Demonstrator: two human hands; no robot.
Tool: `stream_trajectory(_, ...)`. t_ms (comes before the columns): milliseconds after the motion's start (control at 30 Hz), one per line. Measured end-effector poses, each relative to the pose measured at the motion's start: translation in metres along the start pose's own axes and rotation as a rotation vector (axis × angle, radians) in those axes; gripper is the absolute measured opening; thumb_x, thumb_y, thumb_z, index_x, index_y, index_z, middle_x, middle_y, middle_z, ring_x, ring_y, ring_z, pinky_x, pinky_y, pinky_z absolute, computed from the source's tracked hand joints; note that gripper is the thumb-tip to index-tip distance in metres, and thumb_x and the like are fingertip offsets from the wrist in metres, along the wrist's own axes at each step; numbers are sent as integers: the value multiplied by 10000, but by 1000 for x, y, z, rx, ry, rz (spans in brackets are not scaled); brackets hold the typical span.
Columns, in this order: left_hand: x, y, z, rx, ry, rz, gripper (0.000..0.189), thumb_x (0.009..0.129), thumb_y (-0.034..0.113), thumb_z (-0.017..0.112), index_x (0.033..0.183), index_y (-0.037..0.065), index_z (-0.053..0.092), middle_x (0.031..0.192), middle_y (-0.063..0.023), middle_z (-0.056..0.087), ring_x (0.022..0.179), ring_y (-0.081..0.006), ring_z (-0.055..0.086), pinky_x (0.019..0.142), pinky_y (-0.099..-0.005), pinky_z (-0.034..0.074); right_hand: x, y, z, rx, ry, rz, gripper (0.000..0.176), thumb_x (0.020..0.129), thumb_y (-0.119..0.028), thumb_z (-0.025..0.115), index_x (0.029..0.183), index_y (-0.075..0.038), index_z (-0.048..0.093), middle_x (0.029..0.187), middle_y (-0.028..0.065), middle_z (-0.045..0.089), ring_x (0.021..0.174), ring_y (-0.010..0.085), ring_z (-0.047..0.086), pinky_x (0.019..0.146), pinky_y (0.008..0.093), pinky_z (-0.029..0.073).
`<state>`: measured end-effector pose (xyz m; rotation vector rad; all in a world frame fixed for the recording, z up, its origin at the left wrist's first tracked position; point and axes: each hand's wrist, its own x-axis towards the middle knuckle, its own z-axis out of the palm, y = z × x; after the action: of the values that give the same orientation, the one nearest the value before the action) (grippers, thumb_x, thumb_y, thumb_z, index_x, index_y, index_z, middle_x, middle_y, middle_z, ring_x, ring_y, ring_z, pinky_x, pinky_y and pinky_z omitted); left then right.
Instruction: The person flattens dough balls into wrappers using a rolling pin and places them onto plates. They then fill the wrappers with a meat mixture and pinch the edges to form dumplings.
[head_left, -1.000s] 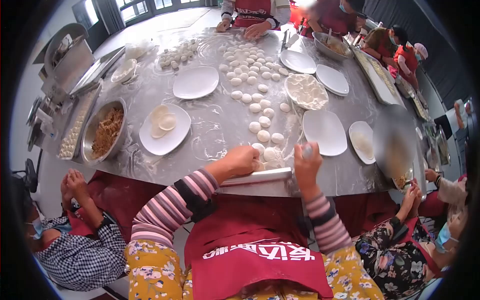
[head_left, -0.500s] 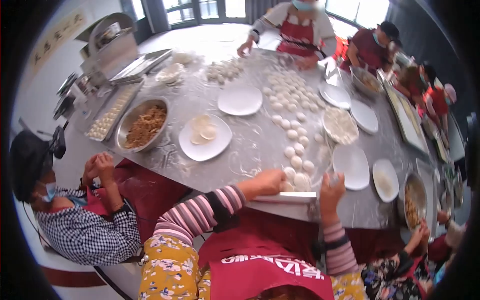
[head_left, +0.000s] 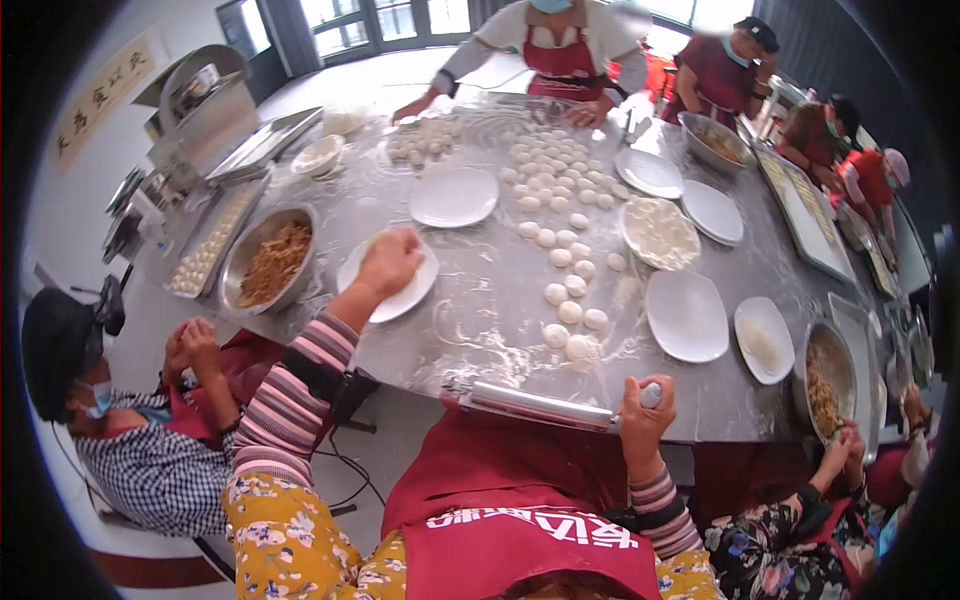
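Note:
My right hand (head_left: pixel 648 418) is wrapped round the handle of a rolling pin (head_left: pixel 540 404), which lies along the near table edge, pointing left. Stretched out to the left, my left hand (head_left: pixel 392 264) is over a white plate (head_left: pixel 408 300) and hides most of the round dough wrappers there. Its fingers look closed; whatever they hold is hidden. Beyond the pin lies a flattened dough piece (head_left: pixel 582 349) on the floured table (head_left: pixel 475 310). Several round dough balls (head_left: pixel 570 312) trail away from it towards a larger group at the far side.
A filling bowl (head_left: pixel 268 265) and a tray of dumplings (head_left: pixel 215 240) are at left. White plates (head_left: pixel 688 318) and another filling bowl (head_left: pixel 830 375) stand at right. Co-workers sit on both sides; one person (head_left: pixel 560 60) in a red apron stands opposite.
My left hand has moved from the dough at the table edge to the plate at left. The rolling pin now reaches further left, still in my right hand. The person opposite has shifted an arm.

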<state>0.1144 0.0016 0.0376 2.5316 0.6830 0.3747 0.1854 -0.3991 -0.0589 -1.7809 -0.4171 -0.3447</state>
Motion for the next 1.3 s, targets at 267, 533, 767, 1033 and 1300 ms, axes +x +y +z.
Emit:
stream_trajectory(267,-34,134,147,35,-316,597,189,756,199,657,902,91,605,954,-124,558,872,-322,563,762,-409,462,0,-10,1,36,-6,-7,228,752,-7,691,783,-61,471,627,63,477,512,144,457,477,277,385)
stream_trajectory(533,-61,134,161,-16,-447,687,374,698,152,678,1038,67,549,834,-134,585,802,-322,588,705,-407,473,4,-6,4,0,1,-43,227,749,-11,688,782,-63,469,622,68,477,507,153,463,479,285,385)
stream_trajectory(767,-62,106,152,-220,-509,288,142,687,142,659,791,48,638,744,-143,641,712,-299,622,651,-390,477,46,-27,20,-26,-49,-108,211,748,-22,686,767,-55,479,626,83,494,507,186,466,491,298,397)
stream_trajectory(1033,-51,94,149,-214,-579,252,137,677,145,656,764,40,649,744,-148,646,714,-269,631,651,-370,477,53,-6,31,-182,51,-348,210,736,-34,692,779,-43,487,617,114,506,542,256,523,523,353,420)
stream_trajectory(1300,-45,98,148,-168,-640,320,102,693,132,626,770,68,644,781,-163,645,761,-316,622,660,-407,469,62,18,46,-203,-41,-84,222,732,-64,684,813,-33,479,652,163,525,584,350,533,546,405,426)
